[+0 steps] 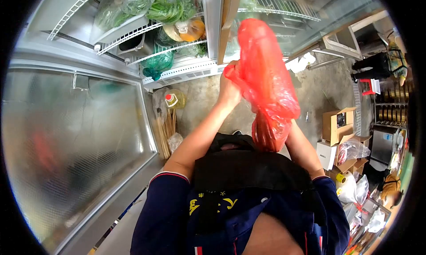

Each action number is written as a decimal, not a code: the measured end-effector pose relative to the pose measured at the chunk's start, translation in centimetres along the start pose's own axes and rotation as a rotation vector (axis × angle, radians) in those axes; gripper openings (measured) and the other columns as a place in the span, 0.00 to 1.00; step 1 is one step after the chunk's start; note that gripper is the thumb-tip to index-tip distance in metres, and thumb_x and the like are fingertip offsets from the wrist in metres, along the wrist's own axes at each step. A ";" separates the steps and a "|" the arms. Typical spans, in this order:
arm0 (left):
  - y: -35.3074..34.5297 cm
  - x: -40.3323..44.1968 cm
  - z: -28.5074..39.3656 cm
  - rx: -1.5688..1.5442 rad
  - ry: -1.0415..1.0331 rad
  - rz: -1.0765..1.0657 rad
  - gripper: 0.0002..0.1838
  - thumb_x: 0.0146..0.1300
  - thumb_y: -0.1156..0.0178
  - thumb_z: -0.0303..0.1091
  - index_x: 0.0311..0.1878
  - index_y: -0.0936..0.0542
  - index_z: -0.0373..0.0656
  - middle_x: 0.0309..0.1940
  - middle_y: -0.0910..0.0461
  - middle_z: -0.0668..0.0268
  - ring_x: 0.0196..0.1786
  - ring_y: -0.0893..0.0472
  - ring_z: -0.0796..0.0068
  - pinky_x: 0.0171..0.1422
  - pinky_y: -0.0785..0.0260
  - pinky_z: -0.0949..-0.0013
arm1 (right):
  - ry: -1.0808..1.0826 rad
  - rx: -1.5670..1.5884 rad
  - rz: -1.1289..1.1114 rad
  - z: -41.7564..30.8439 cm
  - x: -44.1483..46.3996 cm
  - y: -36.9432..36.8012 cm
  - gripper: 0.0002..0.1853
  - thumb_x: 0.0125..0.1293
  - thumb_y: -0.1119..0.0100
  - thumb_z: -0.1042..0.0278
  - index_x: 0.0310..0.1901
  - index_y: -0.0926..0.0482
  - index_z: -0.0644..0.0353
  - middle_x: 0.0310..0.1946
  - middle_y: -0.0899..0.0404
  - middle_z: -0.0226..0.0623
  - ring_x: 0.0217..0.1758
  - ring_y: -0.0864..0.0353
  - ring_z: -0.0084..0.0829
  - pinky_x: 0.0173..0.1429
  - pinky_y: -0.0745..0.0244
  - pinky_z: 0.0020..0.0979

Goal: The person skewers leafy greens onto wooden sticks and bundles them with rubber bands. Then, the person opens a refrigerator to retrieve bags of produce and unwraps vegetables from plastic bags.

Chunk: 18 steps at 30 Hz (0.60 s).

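A long, filled red plastic bag [268, 77] hangs in front of my body, its contents blurred by the plastic. My left hand [230, 88] is closed round the gathered edge of the bag on its left side. Behind the bag's lower right side is my right hand, its fingers hidden by the red plastic; only the forearm shows. Beyond the bag stands a fridge with wire shelves [128, 35], which hold bagged green vegetables [171, 5].
An open glass door [80, 144] is at the left. An oil jug [175, 99] and wooden sticks [167, 128] stand on the floor. Cardboard boxes [337, 125] are at the right. Two other people are at the far right, one near a red stool [367, 86].
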<state>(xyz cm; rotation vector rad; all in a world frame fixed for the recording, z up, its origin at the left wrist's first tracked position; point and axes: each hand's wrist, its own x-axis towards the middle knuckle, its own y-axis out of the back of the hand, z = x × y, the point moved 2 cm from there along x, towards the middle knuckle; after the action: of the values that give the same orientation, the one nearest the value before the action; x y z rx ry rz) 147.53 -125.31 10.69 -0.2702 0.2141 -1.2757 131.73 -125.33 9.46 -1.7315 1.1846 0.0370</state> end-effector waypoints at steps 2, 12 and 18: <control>0.9 -0.2 0.3 -0.113 0.250 -0.010 0.16 0.66 0.50 0.46 0.32 0.27 0.42 0.24 0.25 0.71 0.25 0.30 0.82 0.29 0.37 0.76 | 0.069 -0.031 0.005 -1.6 -0.8 -0.4 0.16 0.66 0.51 0.63 0.50 0.27 0.62 0.43 0.23 0.39 0.42 0.23 0.30 0.47 0.26 0.30; 0.7 2.4 0.1 -0.283 0.731 -0.350 0.14 0.62 0.44 0.46 0.33 0.25 0.44 0.25 0.25 0.71 0.24 0.27 0.82 0.30 0.32 0.75 | 0.639 -1.828 -0.419 -5.7 -4.2 -6.1 0.10 0.56 0.44 0.62 0.25 0.23 0.61 0.19 0.27 0.41 0.24 0.24 0.37 0.31 0.29 0.33; 1.0 -4.5 -0.8 -0.204 0.711 -0.448 0.13 0.60 0.41 0.43 0.38 0.25 0.44 0.34 0.24 0.70 0.38 0.25 0.81 0.40 0.32 0.78 | 0.990 -1.958 -0.533 -1.9 -3.1 -3.7 0.09 0.50 0.41 0.68 0.20 0.28 0.64 0.21 0.27 0.35 0.29 0.25 0.37 0.37 0.30 0.35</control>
<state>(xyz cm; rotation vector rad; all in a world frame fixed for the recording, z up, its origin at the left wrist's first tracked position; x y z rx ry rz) 146.94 -120.77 9.66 -0.0227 0.9344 -1.7644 131.95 -124.49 14.56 -4.0989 1.2291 0.0014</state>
